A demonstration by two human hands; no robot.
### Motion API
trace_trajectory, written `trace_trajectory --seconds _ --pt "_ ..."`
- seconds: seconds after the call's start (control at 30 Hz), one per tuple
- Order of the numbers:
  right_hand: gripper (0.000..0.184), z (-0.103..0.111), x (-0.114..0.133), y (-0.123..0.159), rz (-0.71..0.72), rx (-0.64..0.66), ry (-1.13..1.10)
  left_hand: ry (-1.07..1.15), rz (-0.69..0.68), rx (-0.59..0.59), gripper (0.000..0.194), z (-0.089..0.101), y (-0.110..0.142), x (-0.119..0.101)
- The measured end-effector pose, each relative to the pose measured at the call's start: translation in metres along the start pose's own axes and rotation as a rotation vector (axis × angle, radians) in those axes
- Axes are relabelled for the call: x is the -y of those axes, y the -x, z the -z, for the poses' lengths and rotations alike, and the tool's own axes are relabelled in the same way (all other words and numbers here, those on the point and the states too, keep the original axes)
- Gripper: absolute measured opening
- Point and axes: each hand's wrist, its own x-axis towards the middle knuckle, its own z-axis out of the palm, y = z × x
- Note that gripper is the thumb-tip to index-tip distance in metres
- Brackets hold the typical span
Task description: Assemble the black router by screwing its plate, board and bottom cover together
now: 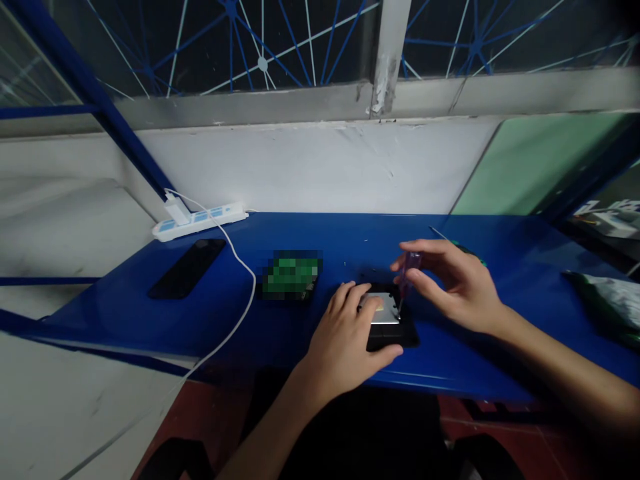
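Note:
My right hand pinches the purple, see-through handle of a small screwdriver between thumb and fingers. The screwdriver stands nearly upright, its thin shaft pointing down at the right end of a silver plate. That plate sits in a flat black case on the blue table. Spread over the case's left side, my left hand has its index finger on the plate and its thumb stretched along the near edge. It covers part of both. Whether the screwdriver tip touches a screw is too small to tell.
A blurred green circuit board lies left of the case. Farther left are a black phone and a white power strip with a trailing cable. Tiny dark bits lie behind the case. A dark green-and-silver bag sits at the right edge.

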Motion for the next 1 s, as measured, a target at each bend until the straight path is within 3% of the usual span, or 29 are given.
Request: trace_trajectory --seconds 0.23,0.53,0.77,1.0 --pt "0.035 -0.001 -0.005 0.010 -0.023 -0.071 -0.165 -0.001 0.073 0.029 0.071 0.000 0.000 0.000" --pt "0.034 0.006 -0.006 0.013 -0.054 -0.121 -0.106 -0.001 0.054 0.020 0.074 0.000 -0.001 0.000" --pt "0.042 0.001 -0.005 0.014 -0.039 -0.095 -0.063 -0.004 0.071 0.017 0.075 -0.002 0.000 0.002" --pt "0.059 -0.002 -0.009 0.015 0.073 -0.162 0.054 -0.031 0.093 0.048 0.077 -0.002 0.000 0.001"
